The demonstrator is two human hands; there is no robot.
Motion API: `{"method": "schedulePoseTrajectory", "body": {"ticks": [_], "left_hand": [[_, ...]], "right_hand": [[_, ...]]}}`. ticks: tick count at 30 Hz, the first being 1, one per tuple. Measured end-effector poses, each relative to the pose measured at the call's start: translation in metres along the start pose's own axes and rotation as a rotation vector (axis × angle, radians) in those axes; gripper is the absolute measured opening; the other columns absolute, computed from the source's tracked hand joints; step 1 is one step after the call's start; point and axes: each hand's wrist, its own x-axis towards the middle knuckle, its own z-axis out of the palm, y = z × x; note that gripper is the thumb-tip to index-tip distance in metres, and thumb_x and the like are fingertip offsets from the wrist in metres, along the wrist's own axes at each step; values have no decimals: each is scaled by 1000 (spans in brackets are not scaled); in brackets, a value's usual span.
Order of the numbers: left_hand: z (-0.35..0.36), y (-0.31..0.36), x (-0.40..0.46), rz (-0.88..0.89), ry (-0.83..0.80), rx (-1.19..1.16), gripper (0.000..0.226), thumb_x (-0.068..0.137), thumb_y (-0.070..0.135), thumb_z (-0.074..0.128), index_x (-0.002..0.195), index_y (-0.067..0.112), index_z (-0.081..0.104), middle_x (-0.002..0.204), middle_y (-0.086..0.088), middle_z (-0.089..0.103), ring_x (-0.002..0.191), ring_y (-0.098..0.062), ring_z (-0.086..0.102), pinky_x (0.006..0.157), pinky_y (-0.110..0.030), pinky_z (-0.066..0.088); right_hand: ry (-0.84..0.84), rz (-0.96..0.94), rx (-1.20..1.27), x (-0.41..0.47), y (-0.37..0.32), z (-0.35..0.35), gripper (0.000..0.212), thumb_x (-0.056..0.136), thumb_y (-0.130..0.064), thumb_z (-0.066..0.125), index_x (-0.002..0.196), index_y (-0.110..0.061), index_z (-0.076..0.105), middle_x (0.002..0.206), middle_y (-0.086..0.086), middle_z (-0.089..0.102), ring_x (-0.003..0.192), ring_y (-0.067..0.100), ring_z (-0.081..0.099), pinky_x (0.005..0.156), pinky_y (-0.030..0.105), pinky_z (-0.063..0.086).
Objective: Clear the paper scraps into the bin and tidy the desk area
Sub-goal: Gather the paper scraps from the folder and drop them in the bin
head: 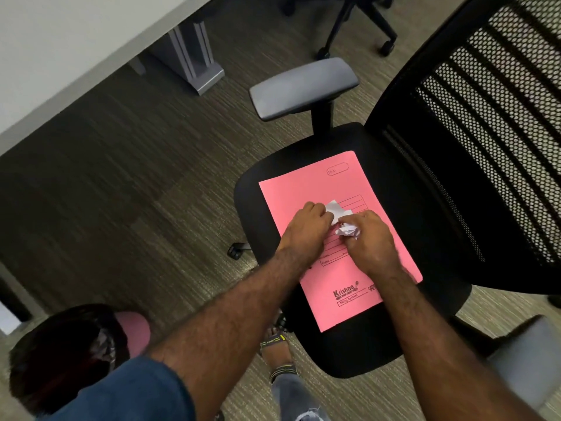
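Note:
A pink file folder (331,183) lies on the black seat of an office chair (391,165). White crumpled paper scraps (337,209) rest on the folder's middle. My left hand (306,229) is closed over the left side of the scraps, with white paper sticking out past its fingers. My right hand (370,238) pinches a crumpled white wad (347,230) at its fingertips. A dark bin (63,354) with a black liner stands on the floor at the lower left, with crumpled paper visible inside.
The chair's mesh backrest (485,117) rises at the right; grey armrests sit at the top (303,88) and lower right (528,360). A white desk (60,50) with a grey leg fills the upper left. My sandalled foot (277,350) stands beside the chair. Another chair's base (358,22) lies beyond.

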Motion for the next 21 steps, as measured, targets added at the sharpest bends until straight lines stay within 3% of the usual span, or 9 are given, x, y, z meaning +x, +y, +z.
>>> {"method": "schedulePoseTrajectory", "body": {"ticks": [4, 8, 14, 18, 21], "left_hand": [[-3, -6, -9, -5, 41, -4, 31, 96, 6, 60, 127, 8, 63, 126, -10, 63, 115, -27, 53, 93, -38, 48], [-1, -16, -26, -57, 64, -51, 20, 96, 7, 59, 115, 7, 67, 115, -10, 66, 110, -28, 55, 87, -40, 51], [4, -24, -67, -307, 172, -295, 20, 98, 21, 59, 109, 11, 72, 105, -6, 67, 105, -25, 54, 86, -42, 51], [5, -35, -96, -433, 254, -375, 16, 96, 16, 58, 104, 12, 71, 101, -6, 67, 100, -25, 56, 90, -40, 47], [-1, -47, -113, -511, 311, -427, 15, 96, 15, 59, 104, 13, 71, 102, -5, 67, 101, -23, 58, 91, -37, 47]], "right_hand": [[-14, 15, 10, -5, -9, 7, 28, 96, -13, 70, 123, -21, 76, 115, 3, 68, 100, 20, 64, 83, 27, 48], [-25, 61, 105, -13, -20, 19, 24, 94, -15, 73, 115, -23, 80, 105, 0, 68, 91, 17, 64, 68, 17, 43], [-7, -20, 172, -30, -43, 38, 17, 91, -20, 77, 106, -27, 83, 95, -1, 74, 86, 18, 65, 77, 33, 52], [-14, -40, 242, -39, -66, 55, 30, 84, -18, 82, 109, -34, 78, 92, -9, 74, 86, 14, 66, 78, 30, 51], [-33, -80, 246, -45, -87, 65, 49, 81, -20, 84, 119, -46, 66, 85, -21, 64, 87, 9, 64, 76, 18, 47]]}}
